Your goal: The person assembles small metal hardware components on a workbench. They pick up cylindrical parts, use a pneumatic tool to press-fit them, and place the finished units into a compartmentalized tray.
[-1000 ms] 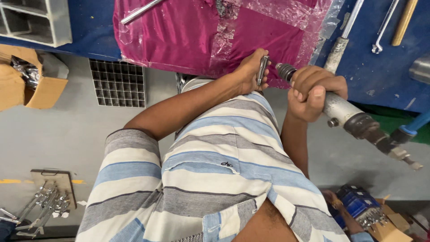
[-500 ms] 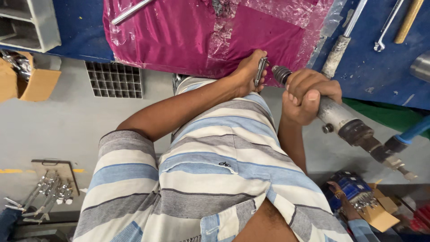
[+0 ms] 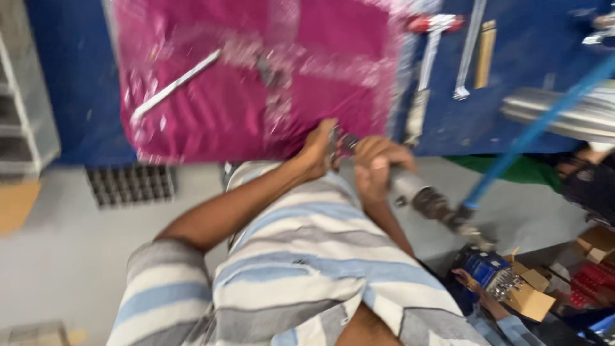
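Note:
My left hand (image 3: pixel 318 151) presses a small metal piece (image 3: pixel 334 145) against the near edge of a magenta object wrapped in clear plastic (image 3: pixel 256 77) that lies on the blue workbench (image 3: pixel 519 109). My right hand (image 3: pixel 377 168) is wrapped around a grey air-powered hand tool (image 3: pixel 423 195). Its tip meets the metal piece right beside my left fingers. A blue hose (image 3: pixel 532 131) runs from the tool's rear end up to the right. The frame is motion-blurred.
Wrenches and a wooden-handled tool (image 3: pixel 485 54) lie on the bench. A metal rod (image 3: pixel 173 86) rests on the wrapped object. Grey shelving (image 3: pixel 25 115) stands at left, above a floor grate (image 3: pixel 131 184). Cardboard boxes of small parts (image 3: pixel 512 288) sit at lower right.
The view has swung and blurred, so the bench and the wrapped object sit further right and lower in view. Both hands stay together at the object's edge, still holding the piece and the tool.

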Available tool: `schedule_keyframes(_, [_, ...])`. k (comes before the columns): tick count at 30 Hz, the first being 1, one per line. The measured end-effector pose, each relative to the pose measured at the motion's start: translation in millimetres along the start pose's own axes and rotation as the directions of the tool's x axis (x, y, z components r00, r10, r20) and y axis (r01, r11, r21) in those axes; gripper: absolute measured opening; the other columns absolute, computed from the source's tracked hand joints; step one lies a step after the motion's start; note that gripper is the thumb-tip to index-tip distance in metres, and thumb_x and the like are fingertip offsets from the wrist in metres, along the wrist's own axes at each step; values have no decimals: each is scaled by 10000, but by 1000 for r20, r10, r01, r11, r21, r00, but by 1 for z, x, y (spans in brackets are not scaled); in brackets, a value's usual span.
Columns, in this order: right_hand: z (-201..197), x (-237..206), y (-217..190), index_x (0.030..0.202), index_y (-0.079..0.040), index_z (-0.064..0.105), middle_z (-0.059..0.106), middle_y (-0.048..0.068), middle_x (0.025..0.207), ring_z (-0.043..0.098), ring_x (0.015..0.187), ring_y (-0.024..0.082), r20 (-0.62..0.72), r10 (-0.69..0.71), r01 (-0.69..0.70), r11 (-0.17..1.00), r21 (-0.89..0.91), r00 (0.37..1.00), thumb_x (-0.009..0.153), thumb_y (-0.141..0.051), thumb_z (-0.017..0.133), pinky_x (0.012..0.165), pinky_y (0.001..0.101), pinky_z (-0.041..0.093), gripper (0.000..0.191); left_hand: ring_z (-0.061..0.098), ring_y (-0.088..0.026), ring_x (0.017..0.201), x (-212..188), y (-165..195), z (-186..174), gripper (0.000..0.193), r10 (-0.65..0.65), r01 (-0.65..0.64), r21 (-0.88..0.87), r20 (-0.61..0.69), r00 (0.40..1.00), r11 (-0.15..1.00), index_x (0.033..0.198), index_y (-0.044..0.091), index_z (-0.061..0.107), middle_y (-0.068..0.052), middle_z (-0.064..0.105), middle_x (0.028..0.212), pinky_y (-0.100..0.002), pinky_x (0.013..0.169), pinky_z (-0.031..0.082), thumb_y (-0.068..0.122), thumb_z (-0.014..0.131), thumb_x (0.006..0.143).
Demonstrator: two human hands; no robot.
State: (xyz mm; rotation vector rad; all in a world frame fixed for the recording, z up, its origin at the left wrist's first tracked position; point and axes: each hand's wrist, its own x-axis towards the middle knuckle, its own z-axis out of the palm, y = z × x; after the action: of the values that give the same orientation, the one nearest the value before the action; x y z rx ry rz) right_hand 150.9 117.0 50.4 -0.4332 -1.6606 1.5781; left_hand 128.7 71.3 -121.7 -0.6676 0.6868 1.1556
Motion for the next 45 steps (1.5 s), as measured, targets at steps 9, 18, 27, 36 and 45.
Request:
schedule_keyframes(9, [11,16,9,859,-25,509,586,61,665,583,559,150,57,-132,138,985,-105,990,973,-29,623,534,341,515,161,582,-239,657,24,24,-17,448,-17,14,29,92,996,999,947,149,598,-67,616,764,-410,540,473,590,523,934])
schedule_keyframes(18, [-30,60,-12,861,-87,551,534,59,670,501,572,188,285,-106,-122,726,677,953,962,-187,687,546,351,456,197,568,-173,755,-73,70,-26,477,354,-352,64,-16,935,934,1132,103,642,-52,603,869,-332,653,496,525,441,1039])
schedule_keyframes(27, [1,158,173,1265,-15,548,664,70,942,640,762,150,-84,607,-557,770,312,790,941,-101,659,693,319,561,353,563,-88,962,-200,79,-19,494,887,-659,750,343,309,-61,1468,17,480,-19,588,1194,-242,830,466,159,600,1010])
schedule_keyframes(36, [-3,62,41,1308,-28,664,697,142,1244,635,1239,243,482,280,-178,953,-246,830,1110,-248,520,1071,383,483,330,628,-144,984,-171,84,21,213,903,-717,693,348,251,-68,1125,19,692,-78,645,1087,-272,845,524,10,694,913])
schedule_keyframes(45, [-82,69,57,1281,13,661,744,105,1184,701,1050,227,260,776,-815,517,260,575,992,-253,636,887,359,582,393,632,-291,980,-135,92,87,289,610,-439,616,773,176,-654,1085,40,674,-112,638,1048,-377,839,509,-71,669,818])
